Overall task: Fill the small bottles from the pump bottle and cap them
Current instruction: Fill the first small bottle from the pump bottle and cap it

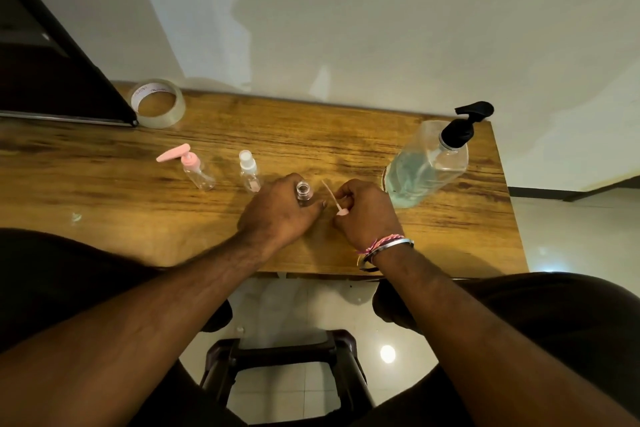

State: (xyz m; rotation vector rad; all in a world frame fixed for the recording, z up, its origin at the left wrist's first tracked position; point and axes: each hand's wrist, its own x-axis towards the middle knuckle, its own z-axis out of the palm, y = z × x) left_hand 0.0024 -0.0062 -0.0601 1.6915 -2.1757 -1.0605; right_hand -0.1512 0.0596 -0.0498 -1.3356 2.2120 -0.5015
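Just left of the large clear pump bottle (427,163) with its black head, the left hand (277,215) curled its fingers round the small uncapped clear bottle (303,191) on the wooden worktop (104,184), likely steadying it, while the right hand (367,215) pinched its pink pump cap with dip tube (334,199) aside, apparently leaving the neck free for filling.

Glossy grained wood table (104,177); clear plastic bottles (199,173)
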